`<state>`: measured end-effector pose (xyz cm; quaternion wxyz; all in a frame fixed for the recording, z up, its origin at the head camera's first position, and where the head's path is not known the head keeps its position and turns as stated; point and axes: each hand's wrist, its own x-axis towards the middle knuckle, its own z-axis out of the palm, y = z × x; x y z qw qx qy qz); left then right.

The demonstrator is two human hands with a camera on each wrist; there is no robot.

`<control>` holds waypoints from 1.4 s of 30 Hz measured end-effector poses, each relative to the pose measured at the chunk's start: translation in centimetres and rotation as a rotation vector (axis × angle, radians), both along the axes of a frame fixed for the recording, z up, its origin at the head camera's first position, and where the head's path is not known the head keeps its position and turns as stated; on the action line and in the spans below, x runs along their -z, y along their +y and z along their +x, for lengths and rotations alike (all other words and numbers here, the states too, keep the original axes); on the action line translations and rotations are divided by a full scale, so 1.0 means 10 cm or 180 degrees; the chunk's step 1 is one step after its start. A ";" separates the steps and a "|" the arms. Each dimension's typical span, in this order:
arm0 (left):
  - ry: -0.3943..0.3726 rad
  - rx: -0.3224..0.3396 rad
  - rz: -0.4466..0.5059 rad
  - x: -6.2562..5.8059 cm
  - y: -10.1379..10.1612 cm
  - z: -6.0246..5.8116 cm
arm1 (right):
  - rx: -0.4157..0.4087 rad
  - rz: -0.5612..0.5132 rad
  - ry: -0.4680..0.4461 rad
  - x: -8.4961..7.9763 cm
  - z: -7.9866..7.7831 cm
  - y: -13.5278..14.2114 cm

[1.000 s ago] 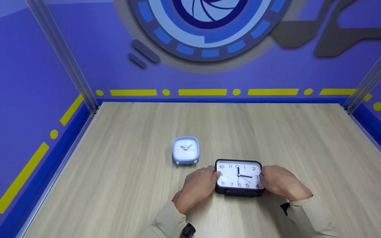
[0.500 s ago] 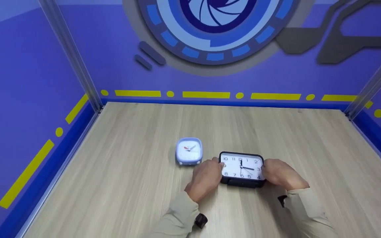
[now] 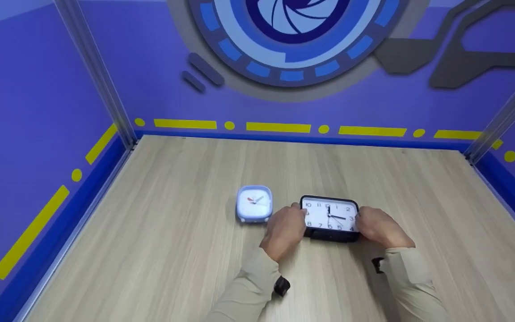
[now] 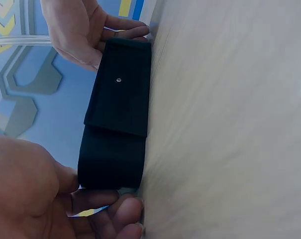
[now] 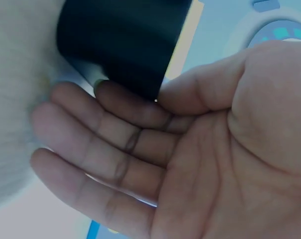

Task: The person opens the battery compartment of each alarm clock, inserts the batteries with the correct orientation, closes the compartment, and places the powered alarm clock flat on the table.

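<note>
A black rectangular alarm clock point(image 3: 330, 217) with a white numbered dial lies face up between both hands in the head view. At its left side, my left hand point(image 3: 285, 231) pinches the edge, thumb on the front rim. Opposite it, my right hand point(image 3: 383, 228) grips the right edge. The left wrist view shows the black bottom of the clock point(image 4: 119, 89), close along the tabletop, with fingers at both ends. In the right wrist view, thumb and index finger pinch a corner of the black case point(image 5: 123, 40), the other fingers extended below.
A small light-blue alarm clock point(image 3: 254, 204) stands just left of the left hand. The wood-grain table point(image 3: 186, 250) is bounded by a purple back wall point(image 3: 150, 89) with yellow dashes and by side walls with metal corner posts point(image 3: 101, 71).
Both hands have moved the black clock away from the body, toward the back wall and slightly right. The blue clock has stayed in place; the camera has shifted slightly.
</note>
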<state>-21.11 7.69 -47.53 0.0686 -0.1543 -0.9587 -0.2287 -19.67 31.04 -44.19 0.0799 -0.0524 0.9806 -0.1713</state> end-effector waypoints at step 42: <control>0.0234 -0.0213 -0.0107 0.11 0.15 -0.13 | 0.0562 -0.0613 0.0076 0.17 -0.13 0.11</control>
